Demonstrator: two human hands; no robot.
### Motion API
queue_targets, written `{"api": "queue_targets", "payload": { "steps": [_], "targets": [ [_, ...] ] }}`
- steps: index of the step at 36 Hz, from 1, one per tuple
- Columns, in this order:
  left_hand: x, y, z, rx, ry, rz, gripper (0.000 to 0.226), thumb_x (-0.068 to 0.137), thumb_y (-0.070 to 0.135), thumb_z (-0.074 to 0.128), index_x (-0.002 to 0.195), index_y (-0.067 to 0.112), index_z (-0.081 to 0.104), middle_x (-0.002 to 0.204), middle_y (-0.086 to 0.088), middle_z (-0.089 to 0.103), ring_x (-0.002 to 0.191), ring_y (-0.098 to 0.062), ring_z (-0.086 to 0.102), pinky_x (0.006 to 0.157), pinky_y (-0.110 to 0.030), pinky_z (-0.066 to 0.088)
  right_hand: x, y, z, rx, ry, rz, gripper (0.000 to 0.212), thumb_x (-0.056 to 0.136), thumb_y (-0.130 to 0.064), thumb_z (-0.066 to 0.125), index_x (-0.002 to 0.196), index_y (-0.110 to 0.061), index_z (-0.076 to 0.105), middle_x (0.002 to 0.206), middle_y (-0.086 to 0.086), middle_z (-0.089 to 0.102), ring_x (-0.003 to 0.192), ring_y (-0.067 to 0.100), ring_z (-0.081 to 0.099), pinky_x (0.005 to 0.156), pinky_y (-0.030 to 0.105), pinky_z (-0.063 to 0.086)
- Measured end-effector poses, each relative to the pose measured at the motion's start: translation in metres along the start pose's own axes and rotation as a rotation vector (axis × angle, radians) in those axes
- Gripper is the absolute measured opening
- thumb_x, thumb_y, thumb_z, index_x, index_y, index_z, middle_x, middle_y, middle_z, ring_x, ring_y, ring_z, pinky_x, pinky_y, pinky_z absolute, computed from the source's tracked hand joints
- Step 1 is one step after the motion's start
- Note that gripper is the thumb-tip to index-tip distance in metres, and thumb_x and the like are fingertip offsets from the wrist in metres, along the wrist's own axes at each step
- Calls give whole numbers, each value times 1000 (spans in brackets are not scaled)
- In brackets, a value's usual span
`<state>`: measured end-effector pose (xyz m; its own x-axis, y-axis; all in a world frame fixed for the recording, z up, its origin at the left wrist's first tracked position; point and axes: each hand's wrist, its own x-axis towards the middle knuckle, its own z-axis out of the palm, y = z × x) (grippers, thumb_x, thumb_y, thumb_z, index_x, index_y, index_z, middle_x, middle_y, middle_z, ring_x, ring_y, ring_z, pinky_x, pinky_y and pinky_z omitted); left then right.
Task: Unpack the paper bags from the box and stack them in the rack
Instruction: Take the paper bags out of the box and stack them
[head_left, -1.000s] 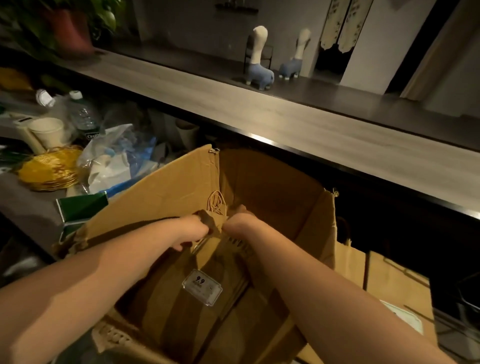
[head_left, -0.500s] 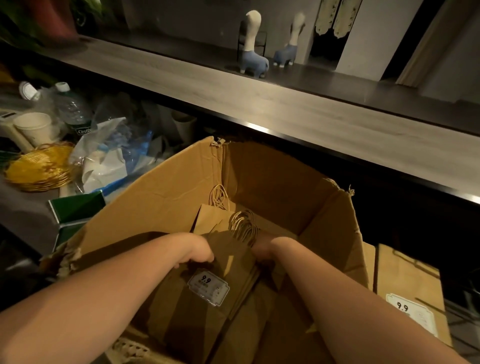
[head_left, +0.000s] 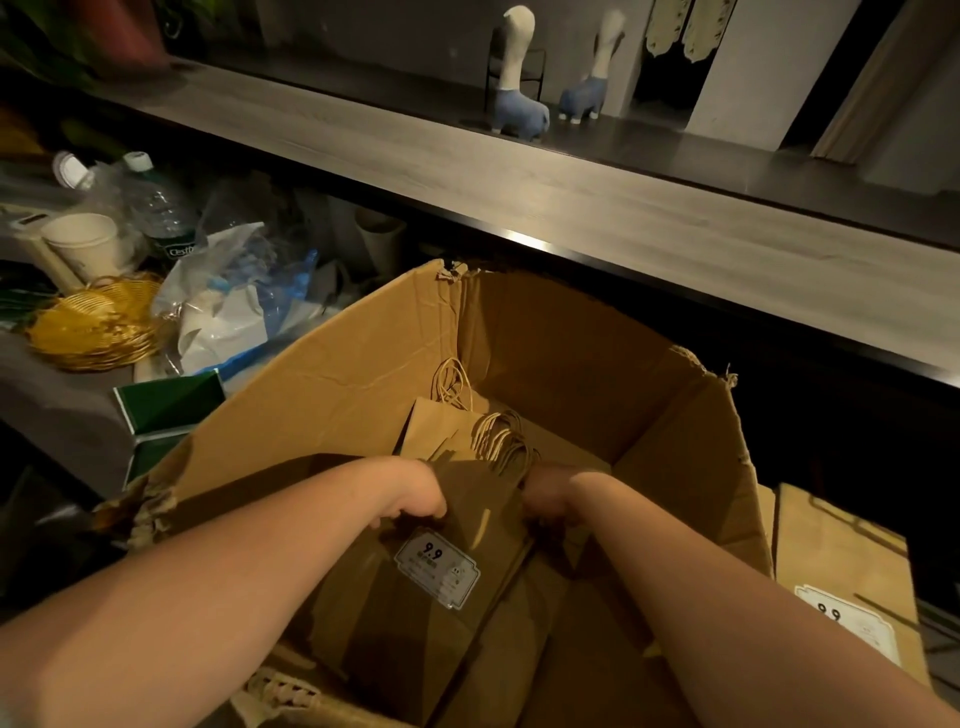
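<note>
A large open cardboard box (head_left: 332, 395) stands in front of me, holding several flat brown paper bags. Both my hands are inside it. My left hand (head_left: 415, 499) grips the left edge of a bundle of paper bags (head_left: 415, 608) that carries a white 9.9 label. My right hand (head_left: 550, 501) grips the bundle's right edge, just below its twisted paper handles (head_left: 501, 441). More bags (head_left: 431, 421) lie deeper in the box. To the right of the box, other brown bags (head_left: 841, 571) with the same label stand upright; the rack itself is hard to make out.
A long wooden counter (head_left: 571, 208) runs across behind the box, with two blue and white animal figures (head_left: 519, 109) on it. To the left lie a yellow wire basket (head_left: 88, 327), a paper cup (head_left: 83, 244), water bottles (head_left: 161, 208), plastic wrap and a green box (head_left: 166, 400).
My hands moved down from the bag handles to the sides of the labelled bundle and took hold of it. The handles now stick up free above my hands.
</note>
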<state>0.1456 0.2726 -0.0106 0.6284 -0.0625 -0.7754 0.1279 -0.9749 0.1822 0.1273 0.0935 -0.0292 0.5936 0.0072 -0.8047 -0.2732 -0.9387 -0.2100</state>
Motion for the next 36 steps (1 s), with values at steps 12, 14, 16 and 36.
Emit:
{"api": "queue_targets", "payload": {
  "steps": [12,14,16,36],
  "targets": [
    [6,-4,8,-72,27,25,48,95,20,56,140,13,41,133,-11,51,114,-23,53,90,-30,50,-5,-4,-2,47,56,5,22,101,-15,36,82,-14,48,80,3,43,66,13,41,61,23,36],
    [9,-5,8,-77,20,21,50,92,18,58,139,14,41,128,-10,53,105,-20,55,85,-27,52,-7,-4,-3,96,53,19,20,101,-18,39,84,-15,49,81,3,46,68,13,43,60,24,37],
    [11,-6,4,-82,7,22,51,90,16,61,138,14,42,117,-8,57,90,-15,55,69,-21,51,-7,-1,-4,169,44,34,16,99,-20,42,89,-15,52,85,4,49,72,14,47,63,26,41],
    [-23,-11,-60,-729,-59,388,43,78,17,77,118,17,62,105,-3,74,104,-23,68,98,-49,49,-32,1,-34,1420,191,-318,39,88,5,60,121,-15,52,119,16,62,102,30,64,68,38,57]
  ]
}}
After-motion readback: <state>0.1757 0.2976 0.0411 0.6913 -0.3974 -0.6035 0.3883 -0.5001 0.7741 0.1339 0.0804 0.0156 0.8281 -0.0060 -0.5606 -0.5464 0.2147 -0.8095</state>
